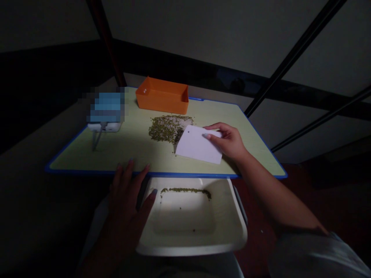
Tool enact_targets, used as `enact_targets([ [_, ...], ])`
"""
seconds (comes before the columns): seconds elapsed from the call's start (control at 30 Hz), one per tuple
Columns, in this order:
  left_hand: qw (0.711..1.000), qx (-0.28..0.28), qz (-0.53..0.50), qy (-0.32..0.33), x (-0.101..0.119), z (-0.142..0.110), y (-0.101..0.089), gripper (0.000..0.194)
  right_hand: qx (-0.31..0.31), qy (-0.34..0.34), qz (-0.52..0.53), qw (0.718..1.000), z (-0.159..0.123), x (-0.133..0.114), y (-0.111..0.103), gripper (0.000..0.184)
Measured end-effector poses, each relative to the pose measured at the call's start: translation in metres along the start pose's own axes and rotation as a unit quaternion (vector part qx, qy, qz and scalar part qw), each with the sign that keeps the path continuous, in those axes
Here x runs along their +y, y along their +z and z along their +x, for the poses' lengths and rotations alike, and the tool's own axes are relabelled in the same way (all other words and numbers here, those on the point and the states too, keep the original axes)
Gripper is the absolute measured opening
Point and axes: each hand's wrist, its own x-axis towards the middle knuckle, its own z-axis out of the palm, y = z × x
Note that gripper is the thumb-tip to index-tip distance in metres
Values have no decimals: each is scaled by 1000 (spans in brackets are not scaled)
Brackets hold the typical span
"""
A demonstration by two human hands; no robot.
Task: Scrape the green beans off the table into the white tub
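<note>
My right hand grips a white flat scraper card that rests on the pale table, its left edge touching a pile of small green beans. A white square tray sits below the table's near blue edge, with a thin line of beans along its far side. My left hand holds the tray's left rim, thumb over the edge and fingers reaching up to the table edge.
An orange rectangular bin stands at the back of the table behind the bean pile. A white device with a cable lies at the left, part of it blurred out. Dark metal bars cross the wall behind.
</note>
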Motion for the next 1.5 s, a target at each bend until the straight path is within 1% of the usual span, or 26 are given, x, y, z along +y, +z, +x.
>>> enact_targets([
  [0.17,1000,-1,5,9,-1,0,1,54,-13,2,-7,1000,0,1,1,42],
  [0.43,1000,-15,-9,-10,6,0,-3,54,-15,4,-7,1000,0,4,0,41],
  [0.57,1000,-14,-7,-3,4,2,-3,55,-34,5,-4,999,0,5,0,42],
  [0.7,1000,-12,-2,-3,3,2,-3,55,-60,-8,-8,998,-1,-1,2,42],
  [0.87,1000,-8,2,-9,7,0,-3,53,-82,3,-18,996,-1,-4,5,46],
  [1.07,1000,3,-1,-5,8,0,-2,53,-135,14,-9,991,-1,-6,3,40],
  [1.17,1000,8,2,2,6,0,-1,52,-146,13,10,989,-2,-7,2,37],
  [1.3,1000,9,-1,8,1,-1,0,51,-132,18,15,991,-3,-6,2,42],
  [1.4,1000,-1,-1,10,-1,0,0,52,-71,27,8,997,-3,-6,2,46],
  [1.5,1000,-10,-1,-1,1,2,-1,52,-6,26,8,1000,-2,-6,2,46],
])
